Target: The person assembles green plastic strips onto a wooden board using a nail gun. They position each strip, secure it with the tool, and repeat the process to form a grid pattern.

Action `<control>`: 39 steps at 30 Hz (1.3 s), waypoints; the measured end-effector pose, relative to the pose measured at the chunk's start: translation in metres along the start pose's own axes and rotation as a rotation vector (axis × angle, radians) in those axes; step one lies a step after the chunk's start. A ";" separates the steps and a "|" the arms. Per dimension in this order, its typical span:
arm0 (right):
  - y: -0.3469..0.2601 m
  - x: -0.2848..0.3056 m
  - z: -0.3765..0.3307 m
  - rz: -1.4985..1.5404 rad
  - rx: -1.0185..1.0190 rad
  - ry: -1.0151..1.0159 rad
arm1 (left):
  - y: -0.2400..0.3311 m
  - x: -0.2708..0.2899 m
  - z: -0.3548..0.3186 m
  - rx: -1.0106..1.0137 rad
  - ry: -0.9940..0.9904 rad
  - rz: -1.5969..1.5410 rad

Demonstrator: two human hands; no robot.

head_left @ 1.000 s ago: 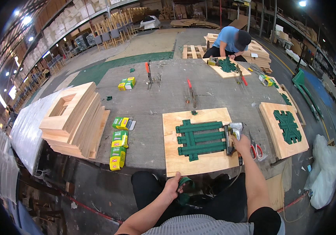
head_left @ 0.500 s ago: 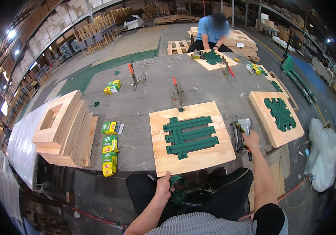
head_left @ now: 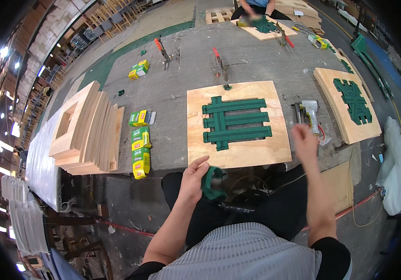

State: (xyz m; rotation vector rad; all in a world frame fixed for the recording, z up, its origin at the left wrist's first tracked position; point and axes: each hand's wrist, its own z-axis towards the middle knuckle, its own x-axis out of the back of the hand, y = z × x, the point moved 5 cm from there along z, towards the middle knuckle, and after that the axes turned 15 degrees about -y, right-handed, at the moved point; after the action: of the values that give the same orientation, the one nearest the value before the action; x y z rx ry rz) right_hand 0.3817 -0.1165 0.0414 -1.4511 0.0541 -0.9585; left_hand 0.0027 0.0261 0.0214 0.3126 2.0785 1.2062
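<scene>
A square plywood panel (head_left: 237,161) lies in front of me at the table edge. Three green webbing strips (head_left: 247,117) cross its opening sideways, with an upright band (head_left: 217,123) of the same webbing woven through at the left. My left hand (head_left: 192,181) is below the panel's near left corner, closed on a roll of green webbing (head_left: 214,183) that hangs over my lap. To the right of the panel a grey staple gun (head_left: 310,114) rests on the table. My right hand (head_left: 306,141) is just nearer than the gun, apart from it; its fingers are blurred.
At left stands a stack of plywood frames (head_left: 83,128), beside green-and-yellow boxes (head_left: 140,144). A webbed panel (head_left: 347,100) tops a stack at right. Toggle clamps (head_left: 220,62) stand on the table. Across it, a person's hand (head_left: 251,16) is near another panel.
My right hand has let go of the staple gun and come nearer to me. My left hand has come off the panel's corner and still holds the webbing. The view has tilted down.
</scene>
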 end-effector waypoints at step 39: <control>-0.038 -0.151 -0.026 1.455 -0.635 -0.387 | -0.004 -0.127 0.218 -0.086 -0.387 1.587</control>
State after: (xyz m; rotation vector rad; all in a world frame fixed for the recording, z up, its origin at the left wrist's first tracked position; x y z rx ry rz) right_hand 0.2503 -0.0447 -0.0080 -1.6087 1.0415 0.5883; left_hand 0.2430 0.1019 0.0060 2.1811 1.1703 1.7551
